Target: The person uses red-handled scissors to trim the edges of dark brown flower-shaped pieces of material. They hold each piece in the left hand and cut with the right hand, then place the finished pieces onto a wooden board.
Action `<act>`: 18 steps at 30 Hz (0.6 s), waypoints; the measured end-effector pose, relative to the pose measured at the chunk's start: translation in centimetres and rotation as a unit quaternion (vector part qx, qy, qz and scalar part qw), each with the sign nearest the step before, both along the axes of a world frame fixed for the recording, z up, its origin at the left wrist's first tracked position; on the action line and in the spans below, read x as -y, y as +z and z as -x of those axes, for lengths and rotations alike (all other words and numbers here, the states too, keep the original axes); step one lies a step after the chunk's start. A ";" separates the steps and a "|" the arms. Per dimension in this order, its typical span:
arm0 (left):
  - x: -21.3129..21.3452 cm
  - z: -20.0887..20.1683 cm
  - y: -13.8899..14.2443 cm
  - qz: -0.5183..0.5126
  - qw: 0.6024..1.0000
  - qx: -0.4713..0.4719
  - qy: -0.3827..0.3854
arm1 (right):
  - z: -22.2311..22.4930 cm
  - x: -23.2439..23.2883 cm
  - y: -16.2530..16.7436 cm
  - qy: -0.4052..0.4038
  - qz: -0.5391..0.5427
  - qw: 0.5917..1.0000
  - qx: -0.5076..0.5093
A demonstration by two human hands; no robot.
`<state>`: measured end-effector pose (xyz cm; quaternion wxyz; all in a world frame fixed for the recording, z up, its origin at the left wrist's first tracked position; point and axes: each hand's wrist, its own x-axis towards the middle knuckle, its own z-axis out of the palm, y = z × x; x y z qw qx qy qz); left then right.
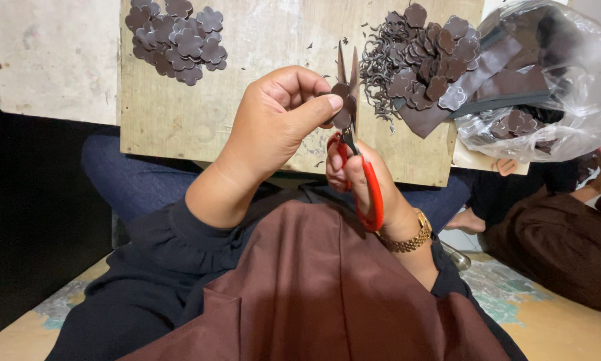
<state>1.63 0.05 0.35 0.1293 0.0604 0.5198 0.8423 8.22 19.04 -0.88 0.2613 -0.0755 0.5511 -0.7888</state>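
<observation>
One package: a clear plastic bag (pixel 547 80), crinkled and glossy, lying at about two o'clock of the view on the right end of the pale wooden board (pixel 180 113), its mouth open toward nine o'clock. Contents: long dark brown strips (pixel 507 80) that stick out of the mouth, and a few dark brown flower-shaped cutouts (pixel 517 122) seen through the film at its lower edge, toward five o'clock of the bag. No labels, signs or screens are in view.
</observation>
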 end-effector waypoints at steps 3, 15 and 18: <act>0.1 0.2 -0.2 -0.012 1.000 0.010 -0.003 | 0.0 -0.2 0.1 0.004 -0.011 1.000 -0.006; 0.7 0.5 -0.2 0.004 1.000 0.027 -0.005 | 0.2 -0.2 0.0 0.008 -0.042 0.999 -0.029; 0.6 0.5 -0.1 0.001 1.000 0.028 -0.004 | 0.1 -0.3 0.0 0.006 -0.050 0.998 -0.032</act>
